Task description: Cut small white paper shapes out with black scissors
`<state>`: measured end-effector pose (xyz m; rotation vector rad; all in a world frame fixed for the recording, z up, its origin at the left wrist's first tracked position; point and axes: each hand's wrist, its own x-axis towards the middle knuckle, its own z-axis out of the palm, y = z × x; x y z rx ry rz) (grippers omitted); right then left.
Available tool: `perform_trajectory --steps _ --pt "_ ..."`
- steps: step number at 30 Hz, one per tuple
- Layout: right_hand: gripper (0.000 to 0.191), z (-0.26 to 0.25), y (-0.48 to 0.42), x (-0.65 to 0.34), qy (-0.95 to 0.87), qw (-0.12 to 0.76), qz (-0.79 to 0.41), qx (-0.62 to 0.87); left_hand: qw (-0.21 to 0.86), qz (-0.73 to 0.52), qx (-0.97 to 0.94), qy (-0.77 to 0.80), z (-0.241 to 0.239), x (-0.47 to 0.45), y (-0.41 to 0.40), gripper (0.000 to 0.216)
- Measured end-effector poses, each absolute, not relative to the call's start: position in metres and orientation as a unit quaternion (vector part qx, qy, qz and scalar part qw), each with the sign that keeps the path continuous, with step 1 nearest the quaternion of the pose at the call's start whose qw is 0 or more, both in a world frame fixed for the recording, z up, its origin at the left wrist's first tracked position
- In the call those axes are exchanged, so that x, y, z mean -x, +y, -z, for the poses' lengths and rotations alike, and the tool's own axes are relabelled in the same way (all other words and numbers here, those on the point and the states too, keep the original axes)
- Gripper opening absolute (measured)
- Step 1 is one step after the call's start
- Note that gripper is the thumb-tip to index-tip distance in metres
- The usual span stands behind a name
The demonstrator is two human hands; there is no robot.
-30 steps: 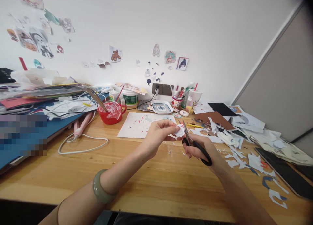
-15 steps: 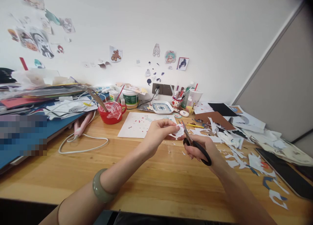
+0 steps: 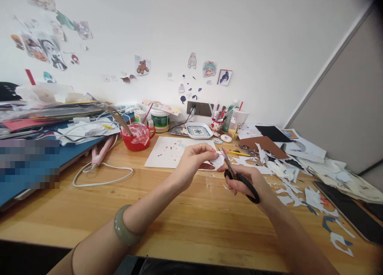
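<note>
Between the thumb and fingers of my left hand point(image 3: 196, 161) is a small white paper cutout point(image 3: 219, 160) with pinkish-red marks. My right hand point(image 3: 247, 179) grips black-handled scissors point(image 3: 249, 187), their blades pointing up and to the left at the cutout's right edge. Whether the blades touch the paper I cannot tell. Behind my left hand a white sheet point(image 3: 158, 152) lies flat on the wooden table point(image 3: 167, 223), with small red and grey-green pieces on it. Tiny paper scraps lie on the wood below the cutout.
A red mug point(image 3: 136, 141) stands left of the sheet, near a pink appliance point(image 3: 101, 152) with a white cord. Behind are a square patterned dish point(image 3: 199, 125), a pen cup point(image 3: 216, 124) and a plastic drink cup point(image 3: 238, 119). Paper offcuts point(image 3: 283, 171) and a black tablet-like slab point(image 3: 347, 209) lie right.
Both hands keep almost the same pose. The cutout has turned slightly in my left fingers, and the scissor blades remain beside its edge. The whole view has shifted very slightly.
</note>
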<state>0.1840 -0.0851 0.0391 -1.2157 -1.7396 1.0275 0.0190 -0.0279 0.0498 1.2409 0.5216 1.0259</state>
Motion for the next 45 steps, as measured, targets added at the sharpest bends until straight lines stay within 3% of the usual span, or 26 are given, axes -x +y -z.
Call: perform_trajectory --steps 31,45 --pt "0.026 -0.0415 -0.0854 -0.1824 -0.680 0.378 -0.375 0.504 0.631 -0.450 -0.580 0.252 -0.0500 -0.0206 -0.0278 0.014" --pt "0.011 -0.0458 -0.0864 -0.1794 -0.673 0.398 -0.386 0.489 0.647 -0.422 -0.582 0.255 -0.0491 -0.0219 -0.0301 0.021"
